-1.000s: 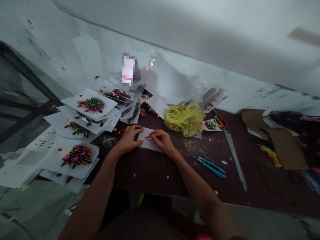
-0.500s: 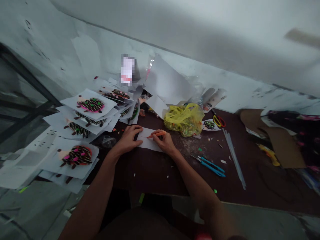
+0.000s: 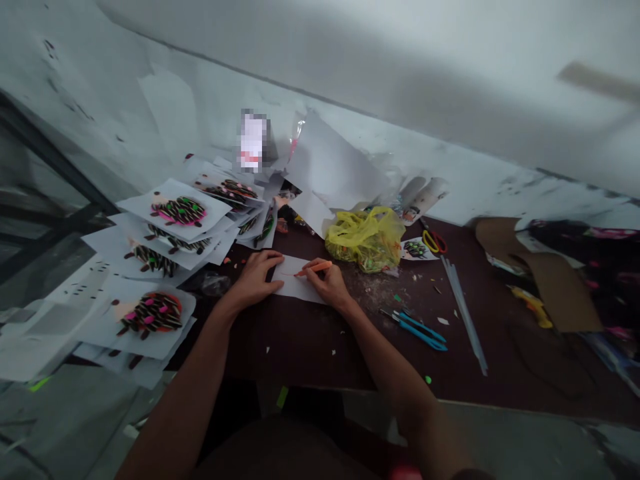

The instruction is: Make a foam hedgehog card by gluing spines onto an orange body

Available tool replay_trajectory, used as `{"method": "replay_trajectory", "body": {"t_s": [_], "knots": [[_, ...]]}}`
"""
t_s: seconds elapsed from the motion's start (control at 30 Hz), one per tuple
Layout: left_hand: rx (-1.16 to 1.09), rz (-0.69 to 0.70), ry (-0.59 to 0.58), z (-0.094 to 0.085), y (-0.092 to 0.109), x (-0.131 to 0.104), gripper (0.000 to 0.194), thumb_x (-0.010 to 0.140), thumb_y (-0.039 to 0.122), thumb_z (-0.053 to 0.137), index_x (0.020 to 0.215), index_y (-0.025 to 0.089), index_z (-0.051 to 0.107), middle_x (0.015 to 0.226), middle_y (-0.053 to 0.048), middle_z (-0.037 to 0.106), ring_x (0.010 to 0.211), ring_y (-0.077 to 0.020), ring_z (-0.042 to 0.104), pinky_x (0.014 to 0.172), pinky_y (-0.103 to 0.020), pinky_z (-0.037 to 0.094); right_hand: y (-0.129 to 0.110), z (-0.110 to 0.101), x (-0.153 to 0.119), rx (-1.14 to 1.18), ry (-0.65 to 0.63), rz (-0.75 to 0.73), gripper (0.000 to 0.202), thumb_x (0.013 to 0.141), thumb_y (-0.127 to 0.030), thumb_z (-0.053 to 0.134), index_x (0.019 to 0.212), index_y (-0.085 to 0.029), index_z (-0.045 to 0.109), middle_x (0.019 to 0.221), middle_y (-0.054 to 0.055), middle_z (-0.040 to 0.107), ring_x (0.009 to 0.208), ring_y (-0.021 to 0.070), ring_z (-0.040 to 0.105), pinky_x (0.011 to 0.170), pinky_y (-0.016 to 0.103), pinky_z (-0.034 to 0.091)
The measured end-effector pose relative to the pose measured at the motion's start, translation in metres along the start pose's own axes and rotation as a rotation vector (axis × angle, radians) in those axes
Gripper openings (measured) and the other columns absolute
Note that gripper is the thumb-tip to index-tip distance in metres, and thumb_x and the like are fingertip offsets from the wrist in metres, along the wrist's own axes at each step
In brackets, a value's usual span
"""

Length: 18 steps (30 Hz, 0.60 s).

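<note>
A small white sheet of paper [image 3: 295,288] lies on the dark table between my hands. My left hand [image 3: 256,279] rests on its left edge, fingers apart, holding nothing. An orange pen [image 3: 316,268] is gripped in my right hand [image 3: 331,283], its tip touching the paper beside a thin curved line. Just behind my right hand sits a yellow plastic bag [image 3: 366,239] of small bits.
On the left are stacked papers with hedgehog figures [image 3: 179,210]. Turquoise-handled tools [image 3: 420,330], glue sticks [image 3: 465,317], scissors [image 3: 434,241], a yellow glue gun [image 3: 533,307] and brown cardboard [image 3: 565,287] lie to the right. A large white sheet [image 3: 335,163] leans at the back.
The view has shifted slightly, moving the objects on the right a little leftward. Both hands keep their places, and the line on the paper looks slightly longer.
</note>
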<state>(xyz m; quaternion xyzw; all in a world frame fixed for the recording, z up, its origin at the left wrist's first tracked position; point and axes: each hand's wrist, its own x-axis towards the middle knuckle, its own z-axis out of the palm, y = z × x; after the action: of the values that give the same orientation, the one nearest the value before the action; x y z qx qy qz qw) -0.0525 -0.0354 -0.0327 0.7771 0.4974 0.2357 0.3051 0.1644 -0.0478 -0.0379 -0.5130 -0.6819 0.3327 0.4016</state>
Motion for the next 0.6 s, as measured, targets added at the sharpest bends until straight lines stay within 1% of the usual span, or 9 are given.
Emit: {"method": "replay_trajectory", "body": {"t_s": [0.23,0.37,0.6], "knots": [[0.004,0.016,0.019,0.0019,-0.0009,-0.0005,0.049,0.074,0.03,0.062,0.122,0.023,0.063,0.131,-0.008,0.057,0.125,-0.032,0.047,0.111,-0.051,0.036,-0.0008,0.0006,0.0002,0.027,0.024,0.021,0.019,0.085,-0.028,0.06,0.08,-0.019,0.076,0.077,0.003,0.069,0.052,0.0092,0.045,0.048,0.023,0.033],[0.023,0.006,0.043,0.0049,-0.0012,-0.0001,0.048,0.076,0.037,0.063,0.121,0.02,0.063,0.13,-0.009,0.058,0.124,-0.0319,0.047,0.11,-0.049,0.037,-0.0011,-0.0002,0.0008,0.025,0.033,0.039,0.019,0.084,-0.029,0.06,0.078,-0.017,0.075,0.077,0.004,0.068,0.055,0.0096,0.048,0.05,0.022,0.035],[0.076,-0.001,0.042,0.0059,0.0008,0.0002,0.051,0.073,0.032,0.066,0.122,0.02,0.062,0.13,-0.008,0.057,0.122,-0.0318,0.048,0.109,-0.048,0.038,-0.0003,-0.0006,0.0013,0.008,0.049,0.038,0.018,0.083,-0.026,0.058,0.077,-0.017,0.073,0.079,0.005,0.069,0.056,0.0101,0.049,0.051,0.022,0.036]]}}
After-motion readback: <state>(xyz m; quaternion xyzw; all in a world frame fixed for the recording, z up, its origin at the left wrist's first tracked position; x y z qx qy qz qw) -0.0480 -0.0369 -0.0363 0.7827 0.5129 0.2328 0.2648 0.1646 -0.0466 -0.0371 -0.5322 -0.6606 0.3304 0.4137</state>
